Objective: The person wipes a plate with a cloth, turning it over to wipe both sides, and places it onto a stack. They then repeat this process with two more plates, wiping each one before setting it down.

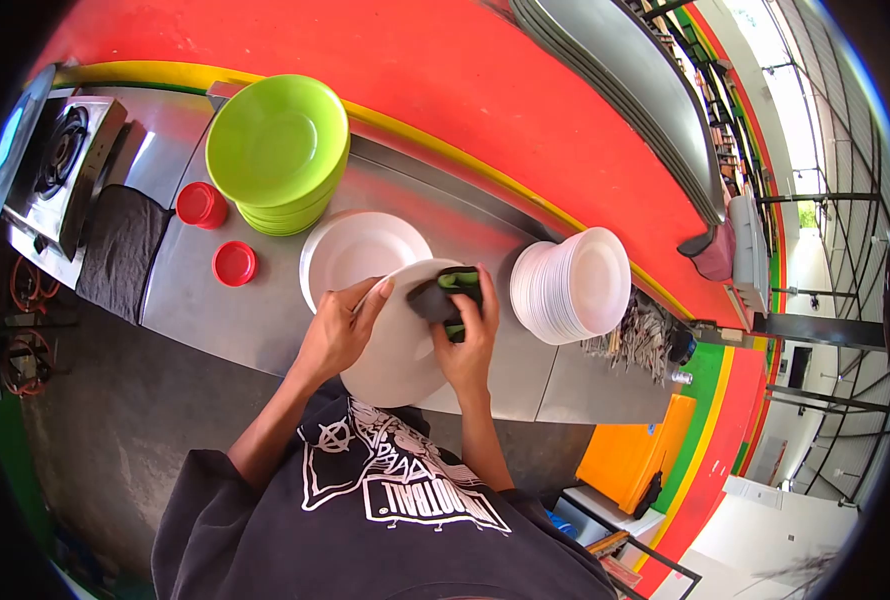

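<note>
A white plate (395, 345) is tilted up in front of my body, with my left hand (337, 335) gripping its upper left edge. My right hand (468, 335) is closed on a dark cloth with green parts (432, 300), pressed against the plate's right side. Behind the held plate, another white plate (350, 250) lies on the steel counter (285, 315). To the right stands a leaning stack of white plates (597, 280).
Stacked green bowls (280, 140) and two red containers (201, 205) (234, 264) stand at the left. Beyond them are a black cloth (125, 250) and a gas stove (65, 160). Cutlery (635, 345) lies at the right, and metal trays (635, 80) rest on the red ledge.
</note>
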The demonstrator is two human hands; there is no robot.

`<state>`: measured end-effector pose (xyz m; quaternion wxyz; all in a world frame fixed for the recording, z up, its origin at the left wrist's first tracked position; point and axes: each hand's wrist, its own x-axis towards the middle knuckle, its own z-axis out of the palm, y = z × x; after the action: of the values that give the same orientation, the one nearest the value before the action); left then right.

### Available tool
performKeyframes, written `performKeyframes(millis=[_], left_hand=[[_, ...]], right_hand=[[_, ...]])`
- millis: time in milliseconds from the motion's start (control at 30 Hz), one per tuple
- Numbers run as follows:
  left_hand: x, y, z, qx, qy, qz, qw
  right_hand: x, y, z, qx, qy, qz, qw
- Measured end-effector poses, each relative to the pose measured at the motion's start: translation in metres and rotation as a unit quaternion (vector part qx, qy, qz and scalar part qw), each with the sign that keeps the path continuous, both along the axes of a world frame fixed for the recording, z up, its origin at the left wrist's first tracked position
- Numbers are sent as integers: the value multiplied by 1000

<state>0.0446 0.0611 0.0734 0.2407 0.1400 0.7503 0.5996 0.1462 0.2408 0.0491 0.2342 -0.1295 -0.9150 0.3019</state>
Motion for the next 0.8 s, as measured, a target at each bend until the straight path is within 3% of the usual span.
performKeyframes(millis=[167, 300, 333, 367, 500, 600, 700, 800], left_hand=[[12, -9, -6, 49, -18, 152, 987], [22, -17, -7, 131, -36, 203, 970], [25, -20, -3, 154, -47, 205, 965], [28, -24, -1, 176, -60, 205, 961], [51, -47, 5, 163, -130, 99, 973], [82, -66, 16, 113, -246, -6, 963], [128, -74, 35, 174, -306, -27, 935], [165, -91, 38, 189, -303, -32, 934]], right_hand=[[25, 3, -9, -104, 28, -53, 993], [68, -16, -9, -209, 49, -30, 976], [78, -24, -6, -294, 67, -25, 953], [85, -29, -2, -270, 108, -11, 957], [123, -39, 13, -205, 232, 3, 951], [156, -41, 22, -197, 305, 13, 931], [192, -50, 34, -158, 360, -15, 919], [220, -63, 30, -208, 427, 53, 878]])
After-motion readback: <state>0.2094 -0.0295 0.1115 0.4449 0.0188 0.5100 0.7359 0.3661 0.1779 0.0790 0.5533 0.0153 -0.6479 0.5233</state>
